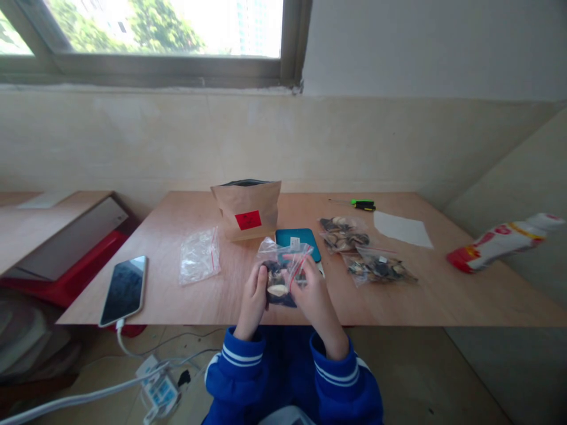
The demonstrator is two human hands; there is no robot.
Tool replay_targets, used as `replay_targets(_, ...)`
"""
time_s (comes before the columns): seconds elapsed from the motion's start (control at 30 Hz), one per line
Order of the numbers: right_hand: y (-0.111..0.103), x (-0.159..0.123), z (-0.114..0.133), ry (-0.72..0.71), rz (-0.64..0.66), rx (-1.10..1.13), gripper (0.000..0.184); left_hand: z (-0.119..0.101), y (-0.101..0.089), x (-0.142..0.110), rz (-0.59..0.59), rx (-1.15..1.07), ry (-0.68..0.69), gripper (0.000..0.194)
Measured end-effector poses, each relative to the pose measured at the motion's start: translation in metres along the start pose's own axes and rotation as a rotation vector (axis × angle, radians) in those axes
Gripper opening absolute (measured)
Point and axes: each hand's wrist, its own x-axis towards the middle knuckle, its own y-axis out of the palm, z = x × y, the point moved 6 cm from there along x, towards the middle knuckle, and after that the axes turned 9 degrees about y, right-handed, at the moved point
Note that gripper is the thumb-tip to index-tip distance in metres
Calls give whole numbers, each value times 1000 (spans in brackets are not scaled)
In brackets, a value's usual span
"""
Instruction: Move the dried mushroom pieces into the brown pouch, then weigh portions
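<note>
Zip-seal bag [277, 290] of dried pieces sits between both hands over the near part of the tabletop [416, 307], before the brown paper pouch [252, 201]. The left hand [254, 289] grips its side; the right hand [313, 288] curls partly at its red-striped mouth, pinching or not, I cannot tell.

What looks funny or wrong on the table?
The bottle at the far right looks strongly tilted, though the wide view may just be stretching it. The phone reaches the table's front edge, its white charging cable hanging off, so it could get tugged down. I see no spill around the held zip bag.
</note>
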Motion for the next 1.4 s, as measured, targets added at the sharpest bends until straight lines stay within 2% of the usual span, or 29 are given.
replay_targets(0.1,19,-1,-6,23,175,20,33,-10,-9,1,-34,121,106,47)
replay_targets(0.17,28,-2,-9,33,262,42,33,-15,-14,2,-41,200,148,46)
replay_targets(0.33,32,-3,-15,22,203,26,20,-17,-22,4,-44,386,82,41)
replay_targets(0.43,35,-4,-20,56,249,23,18,-16,-23,3,-25,438,73,39)
replay_targets(0.53,42,-6,-27,178,354,63,19,-15,-23,1,-13,443,67,40)
replay_targets(0.6,46,-7,-32,276,367,99,22,-15,-22,0,-19,427,67,41)
replay_targets(0.7,46,-6,-31,303,318,158,30,-13,-22,3,-41,353,65,45)
replay_targets(0.8,41,-1,-22,217,244,143,21,-8,-21,6,-80,206,25,52)
replay_targets(0.9,29,2,-15,135,104,83,17,2,-21,5,-107,74,-117,57)
replay_targets(1.03,17,3,-9,113,-56,88,20,16,-17,2,-109,-72,-266,61)
replay_targets(1.23,11,11,-2,140,-135,168,24,44,-4,-2,-94,-313,-481,68)
replay_targets(1.4,5,33,6,172,-107,198,27,50,1,-2,-100,-505,-475,62)
